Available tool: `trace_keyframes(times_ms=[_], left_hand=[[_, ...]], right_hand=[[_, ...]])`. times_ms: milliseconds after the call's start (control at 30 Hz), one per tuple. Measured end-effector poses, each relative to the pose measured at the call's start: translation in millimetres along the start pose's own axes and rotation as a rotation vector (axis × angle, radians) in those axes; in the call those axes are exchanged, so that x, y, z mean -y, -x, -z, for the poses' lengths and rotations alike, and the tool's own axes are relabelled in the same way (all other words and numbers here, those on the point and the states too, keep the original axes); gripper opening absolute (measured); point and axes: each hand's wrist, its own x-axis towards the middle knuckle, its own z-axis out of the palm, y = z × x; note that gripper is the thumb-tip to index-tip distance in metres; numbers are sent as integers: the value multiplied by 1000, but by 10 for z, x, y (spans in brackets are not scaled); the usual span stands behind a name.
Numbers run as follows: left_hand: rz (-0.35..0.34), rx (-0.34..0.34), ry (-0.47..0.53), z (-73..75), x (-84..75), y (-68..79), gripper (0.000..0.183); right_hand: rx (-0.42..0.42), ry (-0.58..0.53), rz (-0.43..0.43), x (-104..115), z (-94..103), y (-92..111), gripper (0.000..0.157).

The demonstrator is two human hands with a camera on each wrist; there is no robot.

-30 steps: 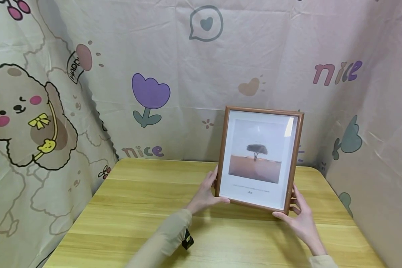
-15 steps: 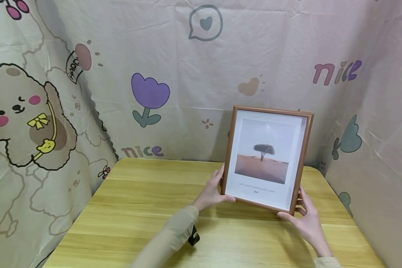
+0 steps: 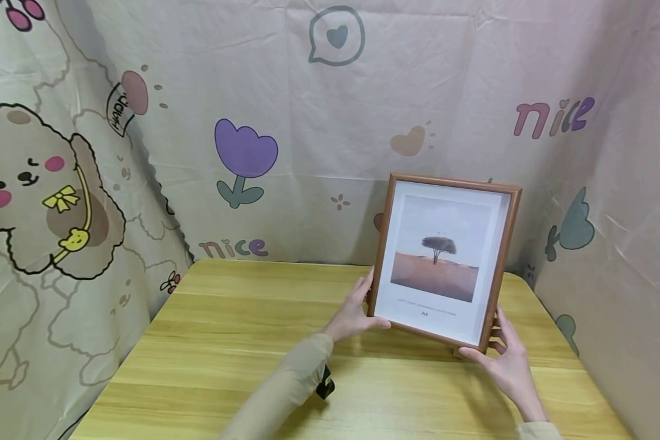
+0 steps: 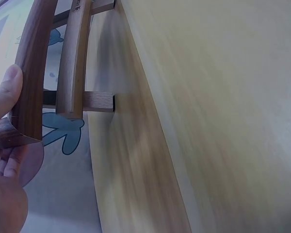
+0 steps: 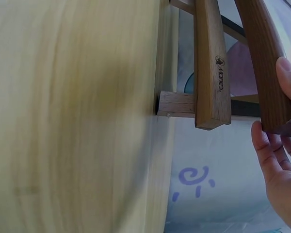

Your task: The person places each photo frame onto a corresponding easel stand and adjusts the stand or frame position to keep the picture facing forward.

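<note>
A brown wooden picture frame (image 3: 385, 244) with a tree print behind its glazing is held upright, leaning back slightly and tilted sideways. My left hand (image 3: 354, 310) grips its lower left corner, thumb on the front edge and fingers round the side. At the lower right corner my right hand (image 3: 507, 363) grips it likewise. Under the frame stands a small wooden stand on the table; its front bar (image 4: 72, 63) and short feet (image 4: 101, 101) show in the left wrist view. In the right wrist view the bar (image 5: 208, 73) bears a dark printed logo, and a gap separates it from the frame (image 5: 266, 63).
The wood-grain table (image 3: 242, 342) has printed curtains (image 3: 330, 116) hanging behind it and at both sides. A black strap or device (image 3: 325, 384) hangs below my left sleeve (image 3: 294, 382).
Both hands have carried the frame to the right, fast at first and then slowly. Their grip on its lower corners stays the same.
</note>
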Motion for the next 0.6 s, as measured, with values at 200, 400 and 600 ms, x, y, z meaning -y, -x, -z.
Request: trace_keyframes(times_ms=[200, 400, 600], left_hand=[[40, 16, 24, -40, 0, -40, 125], [48, 16, 10, -90, 17, -98, 126], [57, 24, 12, -132, 45, -133, 124]], right_hand=[[5, 42, -10, 2, 12, 2, 116], [6, 60, -30, -16, 22, -5, 115], [9, 77, -50, -46, 27, -6, 114]])
